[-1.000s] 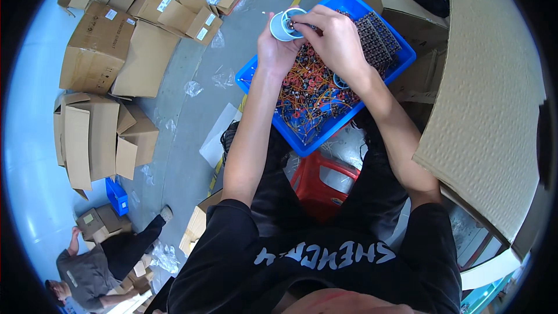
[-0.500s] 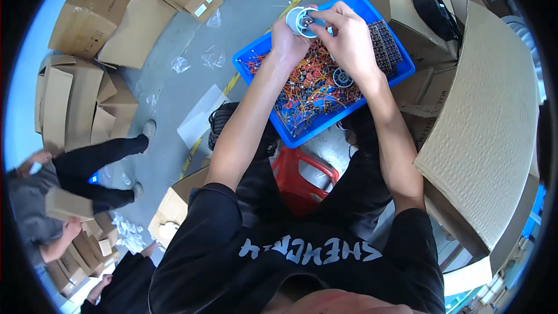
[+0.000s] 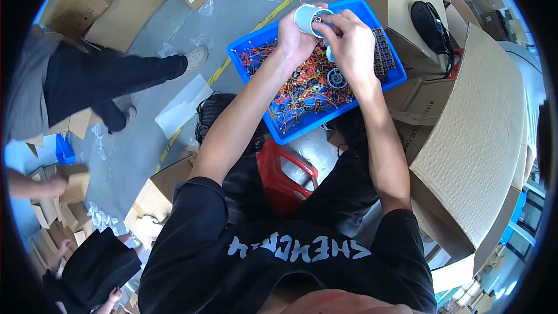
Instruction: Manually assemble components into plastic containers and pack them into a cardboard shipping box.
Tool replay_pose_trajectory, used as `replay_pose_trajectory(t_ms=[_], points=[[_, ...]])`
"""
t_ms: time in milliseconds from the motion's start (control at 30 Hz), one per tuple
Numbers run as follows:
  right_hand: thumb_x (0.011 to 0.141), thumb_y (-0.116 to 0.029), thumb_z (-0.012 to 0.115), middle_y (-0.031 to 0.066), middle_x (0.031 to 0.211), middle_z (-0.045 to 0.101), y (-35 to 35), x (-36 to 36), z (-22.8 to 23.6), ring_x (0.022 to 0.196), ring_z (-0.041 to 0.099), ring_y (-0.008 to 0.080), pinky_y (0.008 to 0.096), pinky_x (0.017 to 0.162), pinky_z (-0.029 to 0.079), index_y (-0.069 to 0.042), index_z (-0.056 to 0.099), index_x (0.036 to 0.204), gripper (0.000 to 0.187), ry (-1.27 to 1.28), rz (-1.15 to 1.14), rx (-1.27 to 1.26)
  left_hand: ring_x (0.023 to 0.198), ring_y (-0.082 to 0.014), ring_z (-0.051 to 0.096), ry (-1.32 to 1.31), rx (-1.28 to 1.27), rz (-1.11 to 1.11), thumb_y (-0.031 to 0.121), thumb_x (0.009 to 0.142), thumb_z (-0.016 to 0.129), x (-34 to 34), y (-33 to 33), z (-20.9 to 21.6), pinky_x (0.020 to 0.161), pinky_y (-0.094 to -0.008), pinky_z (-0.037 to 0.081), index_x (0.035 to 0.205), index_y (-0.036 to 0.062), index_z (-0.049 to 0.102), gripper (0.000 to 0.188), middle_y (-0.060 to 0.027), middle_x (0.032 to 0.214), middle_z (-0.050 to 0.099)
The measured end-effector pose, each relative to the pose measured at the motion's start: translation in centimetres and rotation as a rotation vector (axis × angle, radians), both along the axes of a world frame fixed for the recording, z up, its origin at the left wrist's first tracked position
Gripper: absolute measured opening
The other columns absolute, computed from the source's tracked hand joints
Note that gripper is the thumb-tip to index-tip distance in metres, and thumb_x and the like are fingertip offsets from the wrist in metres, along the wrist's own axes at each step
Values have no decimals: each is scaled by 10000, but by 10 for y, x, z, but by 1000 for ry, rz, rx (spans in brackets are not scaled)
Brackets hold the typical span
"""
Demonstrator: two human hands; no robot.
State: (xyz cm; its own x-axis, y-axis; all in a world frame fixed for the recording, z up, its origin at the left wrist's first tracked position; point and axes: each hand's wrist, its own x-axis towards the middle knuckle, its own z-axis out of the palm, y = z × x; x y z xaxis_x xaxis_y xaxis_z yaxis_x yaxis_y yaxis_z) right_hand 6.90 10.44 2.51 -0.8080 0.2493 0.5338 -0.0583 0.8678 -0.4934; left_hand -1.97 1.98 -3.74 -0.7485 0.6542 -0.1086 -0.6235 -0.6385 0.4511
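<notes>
A pale, hollow plastic cylinder (image 3: 304, 19) rests in my left hand (image 3: 293, 42), whose fingers wrap round it. Its open end faces right, with small metallic parts inside. My right hand (image 3: 356, 43) reaches into that opening with thumb and forefinger pinched together; whatever they grip is hidden. Both hands are over a blue plastic tray (image 3: 308, 127). Inside the tray lies a heap of small parts with orange and red wires (image 3: 305, 90). A grey spoked round part (image 3: 336, 78) sits on the heap below my right hand, and dark gridded blocks (image 3: 382, 52) line the tray's right side.
A large open carton (image 3: 471, 139) stands close on my right, and a black pouch (image 3: 431, 26) lies on another box behind it. A red stool (image 3: 279, 180) is between my legs. Cartons (image 3: 125, 14) fill the far left. A person in dark trousers (image 3: 116, 75) is at left.
The cylinder has turned so its opening faces more to the right, and my right fingers remain at it. At left, the person in dark trousers has moved farther forward. The whole view has shifted slightly.
</notes>
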Motion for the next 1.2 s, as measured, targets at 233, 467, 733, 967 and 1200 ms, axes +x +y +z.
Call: replay_pose_trajectory(t_ms=[233, 467, 733, 967, 1200], points=[[733, -243, 737, 104, 750, 600, -7, 1, -2, 629, 611, 290, 365, 563, 481, -62, 706, 834, 210, 21, -4, -40, 975, -257, 583, 73, 76, 4, 245, 925, 362, 4, -4, 2, 914, -379, 451, 1075, -53, 573, 395, -166, 1023, 614], [719, -246, 746, 102, 729, 607, -10, 2, -3, 617, 609, 284, 359, 563, 479, -62, 709, 798, 204, 43, -17, -64, 967, -258, 578, 31, 92, 6, 242, 921, 363, 7, -3, 1, 917, -378, 449, 1071, -55, 570, 392, -168, 1031, 605], [701, -244, 759, 101, 711, 610, -12, 2, -9, 601, 605, 276, 352, 550, 475, -63, 718, 792, 207, 55, -51, -85, 947, -248, 574, -33, 103, 23, 234, 915, 367, 11, -3, 1, 903, -375, 455, 1064, -48, 561, 374, -151, 1012, 596], [682, -215, 781, 94, 669, 592, -12, 3, -12, 576, 594, 243, 335, 536, 466, -37, 713, 787, 218, 80, -47, -138, 937, -250, 575, -46, 147, 40, 236, 912, 365, 10, -2, -3, 884, -380, 465, 1055, -44, 563, 371, -146, 998, 597], [707, -172, 785, 70, 686, 600, -4, 17, 5, 600, 592, 172, 312, 561, 476, -27, 699, 886, 246, 144, 87, -309, 966, -270, 586, 38, 60, 42, 200, 895, 367, 11, -7, 12, 876, -392, 473, 1032, -50, 563, 346, -165, 1013, 600]])
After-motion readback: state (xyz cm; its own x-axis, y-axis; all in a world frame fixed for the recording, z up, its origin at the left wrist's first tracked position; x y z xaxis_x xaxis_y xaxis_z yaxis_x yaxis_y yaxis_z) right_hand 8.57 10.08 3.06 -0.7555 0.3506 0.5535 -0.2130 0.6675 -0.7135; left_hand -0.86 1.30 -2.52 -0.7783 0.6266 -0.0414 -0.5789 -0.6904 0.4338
